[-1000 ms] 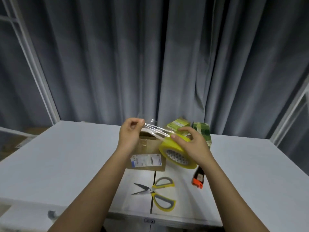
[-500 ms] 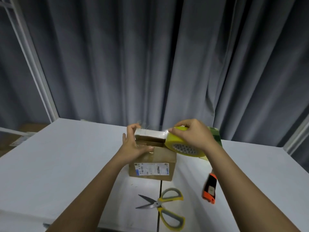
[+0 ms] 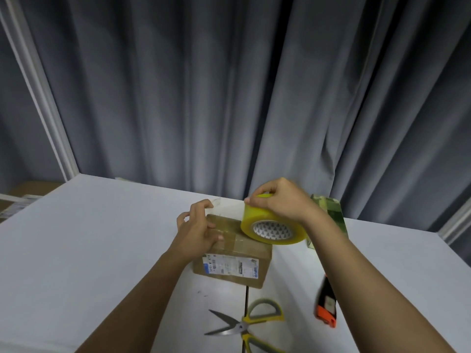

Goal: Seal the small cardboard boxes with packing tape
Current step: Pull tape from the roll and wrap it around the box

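Nearest me on the desk (image 3: 102, 250) the scissors (image 3: 251, 324) lie untouched, while beyond them my left hand (image 3: 197, 229) now presses the tape's free end onto the cardboard box (image 3: 235, 261) and my right hand (image 3: 281, 200), fingers curled over the tape roll (image 3: 272, 229), has drawn it rightward, so the strip is going down.

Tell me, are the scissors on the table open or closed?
Open. The scissors' blades are spread apart and the yellow handles are splayed.

Grey pleated curtain (image 3: 229, 98) (floor hidden) behind white table (image 3: 89, 250).
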